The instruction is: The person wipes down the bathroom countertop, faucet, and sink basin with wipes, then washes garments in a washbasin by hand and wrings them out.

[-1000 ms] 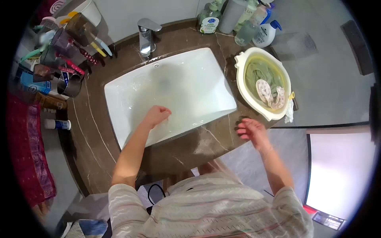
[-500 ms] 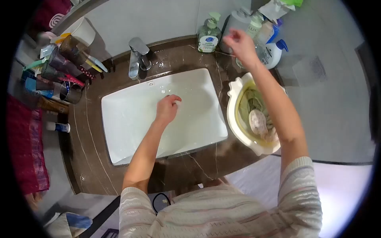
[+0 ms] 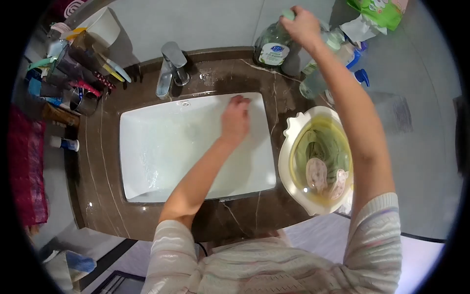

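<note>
My right hand (image 3: pixel 302 28) has its fingers wrapped round the pale green pump top of a clear green soap bottle (image 3: pixel 273 49), which stands at the back of the counter and leans slightly. Over the right part of the white sink (image 3: pixel 134 161) is my left hand (image 3: pixel 236 120), its fingers curled; whether anything is in them is hidden. Cloudy water lies in the sink. A cream basin (image 3: pixel 288 177) to the right of the sink holds water, green cloth and pinkish-white patterned pieces (image 3: pixel 317 174).
The chrome faucet (image 3: pixel 172 68) rises behind the sink. Cups with toothbrushes (image 3: pixel 81 63) crowd the back left, and a small white tube (image 3: pixel 65 143) lies below them. Other bottles (image 3: pixel 318 83) stand behind the basin. A green tissue pack (image 3: pixel 379 12) is at the top right.
My right hand has gone from beside the basin up to the soap bottle and taken its pump top. My left hand has moved right and toward the back over the sink.
</note>
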Action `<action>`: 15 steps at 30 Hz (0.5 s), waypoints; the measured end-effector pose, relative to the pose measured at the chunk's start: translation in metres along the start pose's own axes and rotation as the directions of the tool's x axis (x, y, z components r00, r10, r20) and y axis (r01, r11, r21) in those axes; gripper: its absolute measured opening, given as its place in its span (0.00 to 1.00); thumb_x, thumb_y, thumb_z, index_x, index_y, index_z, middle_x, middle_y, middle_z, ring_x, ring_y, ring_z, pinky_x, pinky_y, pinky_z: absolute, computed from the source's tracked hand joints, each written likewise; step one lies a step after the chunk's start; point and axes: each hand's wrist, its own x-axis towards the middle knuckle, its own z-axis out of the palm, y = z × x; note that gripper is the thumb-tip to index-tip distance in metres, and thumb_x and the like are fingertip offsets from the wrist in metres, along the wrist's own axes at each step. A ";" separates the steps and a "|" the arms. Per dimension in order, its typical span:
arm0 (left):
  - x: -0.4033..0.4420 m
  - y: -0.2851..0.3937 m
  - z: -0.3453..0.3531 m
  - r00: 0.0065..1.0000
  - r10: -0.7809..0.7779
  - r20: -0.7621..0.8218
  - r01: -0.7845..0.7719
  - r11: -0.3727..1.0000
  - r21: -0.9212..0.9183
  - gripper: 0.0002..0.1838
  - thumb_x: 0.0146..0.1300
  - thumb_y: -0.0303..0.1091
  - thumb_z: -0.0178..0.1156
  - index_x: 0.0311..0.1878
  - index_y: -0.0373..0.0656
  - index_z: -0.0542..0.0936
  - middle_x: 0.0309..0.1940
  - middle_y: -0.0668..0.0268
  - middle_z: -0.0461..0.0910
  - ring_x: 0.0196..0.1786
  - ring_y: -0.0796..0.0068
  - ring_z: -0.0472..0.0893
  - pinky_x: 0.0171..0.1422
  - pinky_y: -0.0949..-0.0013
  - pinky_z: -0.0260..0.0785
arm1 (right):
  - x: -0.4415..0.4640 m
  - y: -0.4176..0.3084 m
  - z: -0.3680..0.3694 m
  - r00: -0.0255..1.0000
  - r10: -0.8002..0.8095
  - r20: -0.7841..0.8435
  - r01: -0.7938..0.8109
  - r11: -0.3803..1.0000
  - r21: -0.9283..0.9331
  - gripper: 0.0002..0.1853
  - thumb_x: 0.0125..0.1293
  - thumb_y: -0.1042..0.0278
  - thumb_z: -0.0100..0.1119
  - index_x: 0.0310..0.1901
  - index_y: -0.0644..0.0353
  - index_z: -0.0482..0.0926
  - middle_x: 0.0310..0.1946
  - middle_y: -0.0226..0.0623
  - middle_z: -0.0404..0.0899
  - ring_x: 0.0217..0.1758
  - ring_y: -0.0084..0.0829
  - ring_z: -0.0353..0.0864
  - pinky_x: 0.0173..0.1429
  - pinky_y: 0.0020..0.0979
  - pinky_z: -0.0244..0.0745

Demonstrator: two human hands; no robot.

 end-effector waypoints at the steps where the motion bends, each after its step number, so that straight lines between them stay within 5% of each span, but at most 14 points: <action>1: 0.004 0.006 0.023 0.999 0.042 0.022 -0.043 0.998 0.036 0.18 0.47 0.19 0.53 0.44 0.41 0.78 0.49 0.56 0.75 0.48 0.56 0.77 0.49 0.61 0.72 | 0.004 0.002 -0.003 0.993 -0.068 -0.097 0.067 0.998 -0.008 0.23 0.53 0.53 0.61 0.44 0.64 0.78 0.29 0.43 0.81 0.29 0.37 0.81 0.36 0.34 0.75; 4: 0.020 0.018 0.087 0.963 0.259 0.077 -0.257 0.966 -0.041 0.16 0.56 0.28 0.53 0.49 0.34 0.75 0.54 0.51 0.72 0.58 0.51 0.71 0.61 0.59 0.65 | 0.002 -0.014 -0.029 0.989 0.147 -0.020 -0.144 0.981 0.129 0.21 0.49 0.57 0.58 0.42 0.62 0.80 0.34 0.53 0.80 0.41 0.48 0.80 0.49 0.38 0.74; 5: 0.027 0.019 0.097 0.932 0.348 0.104 -0.355 0.933 0.055 0.20 0.59 0.34 0.52 0.53 0.34 0.72 0.56 0.51 0.70 0.61 0.51 0.67 0.66 0.57 0.58 | -0.002 -0.023 -0.043 0.993 0.104 -0.053 -0.095 0.984 0.148 0.20 0.50 0.58 0.58 0.40 0.64 0.79 0.33 0.54 0.80 0.39 0.49 0.80 0.46 0.40 0.74; 8: 0.059 0.023 0.112 0.925 0.255 0.281 -0.310 0.935 0.173 0.22 0.61 0.41 0.50 0.54 0.35 0.71 0.59 0.54 0.67 0.65 0.56 0.61 0.70 0.58 0.49 | -0.009 -0.026 -0.056 0.991 0.085 -0.099 -0.068 0.983 0.170 0.20 0.49 0.57 0.59 0.38 0.65 0.80 0.31 0.53 0.80 0.37 0.49 0.80 0.45 0.39 0.74; 9: 0.077 0.023 0.110 0.885 0.196 0.422 -0.294 0.939 0.181 0.24 0.61 0.45 0.49 0.55 0.38 0.72 0.60 0.57 0.66 0.67 0.59 0.58 0.72 0.58 0.45 | -0.012 -0.030 -0.063 0.991 0.100 -0.091 -0.075 0.966 0.247 0.19 0.48 0.58 0.60 0.37 0.65 0.80 0.27 0.51 0.80 0.31 0.44 0.81 0.39 0.36 0.76; 12: 0.095 0.005 0.120 0.883 0.259 0.392 -0.367 0.901 0.232 0.23 0.61 0.45 0.48 0.55 0.41 0.72 0.60 0.60 0.67 0.66 0.59 0.61 0.69 0.53 0.48 | -0.014 -0.039 -0.070 0.979 0.201 -0.034 -0.171 0.898 0.405 0.17 0.48 0.62 0.60 0.37 0.66 0.80 0.24 0.47 0.79 0.23 0.36 0.80 0.31 0.34 0.76; 13: 0.099 0.000 0.118 0.884 0.292 0.364 -0.386 0.896 0.220 0.21 0.61 0.45 0.48 0.53 0.44 0.74 0.58 0.61 0.70 0.64 0.59 0.63 0.67 0.49 0.49 | -0.011 -0.028 -0.065 0.984 0.147 0.101 -0.178 0.784 0.595 0.18 0.54 0.60 0.62 0.42 0.65 0.78 0.23 0.35 0.78 0.21 0.24 0.76 0.26 0.27 0.72; 15: 0.104 -0.012 0.111 0.910 0.283 0.304 -0.363 0.896 0.255 0.21 0.61 0.44 0.48 0.53 0.44 0.75 0.56 0.60 0.71 0.64 0.59 0.64 0.67 0.49 0.50 | -0.012 -0.026 -0.061 0.985 0.144 0.091 -0.170 0.807 0.566 0.17 0.55 0.61 0.63 0.41 0.65 0.78 0.20 0.31 0.75 0.19 0.19 0.73 0.23 0.23 0.69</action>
